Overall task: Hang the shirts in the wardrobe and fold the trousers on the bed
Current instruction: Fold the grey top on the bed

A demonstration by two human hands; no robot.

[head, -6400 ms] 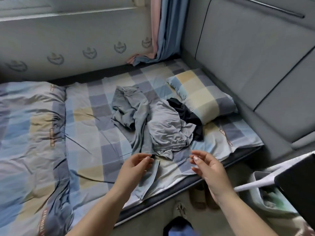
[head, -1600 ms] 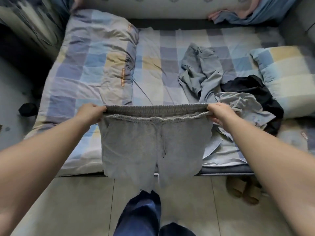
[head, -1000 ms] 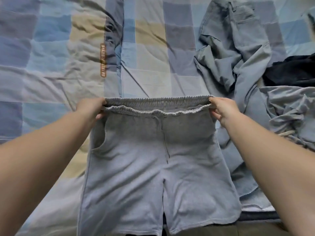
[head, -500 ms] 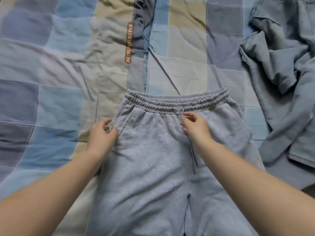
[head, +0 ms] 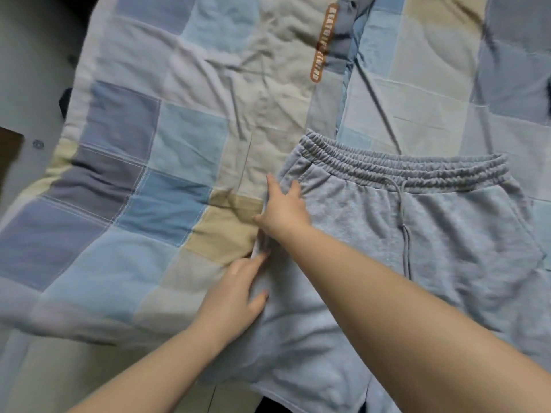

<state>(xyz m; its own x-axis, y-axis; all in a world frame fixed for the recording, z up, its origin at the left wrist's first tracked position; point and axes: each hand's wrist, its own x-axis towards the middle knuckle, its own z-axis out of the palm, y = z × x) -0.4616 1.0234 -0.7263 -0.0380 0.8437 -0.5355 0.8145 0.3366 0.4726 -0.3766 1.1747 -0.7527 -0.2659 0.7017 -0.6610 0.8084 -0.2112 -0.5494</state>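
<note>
At the near edge of the bed, the grey shorts point(head: 372, 248) lie flat, front up, w/ the leg ends toward the camera and the elasticated waistband point(head: 402, 166) at the far end. A drawstring point(head: 404, 231) hangs from the waistband's middle down the front of the fabric.

Nearest to the camera, the left hand point(head: 235, 299) lies on the shorts' left side seam, approx. mid-leg, fingers straight and pointing away, thumb spread onto the grey cloth; it presses the edge and curls round nothing. Just beyond its fingertips a small ridge of bunched fabric stands up at the seam.

A bit farther, the right hand point(head: 283, 210) reaches across from the right, forearm lying over the shorts. Its fingers are extended flat along the same left edge, near the pocket opening below the waistband; flat on the cloth, no grip.

Under & beyond all this is the checked quilt point(head: 179, 150) in blue, beige and grey squares, creased, w/ an orange lettered label point(head: 323, 43) near the top; lettering too blurred to read. Far left, a strip of grey floor point(head: 26, 55) shows past the quilt's edge.
</note>
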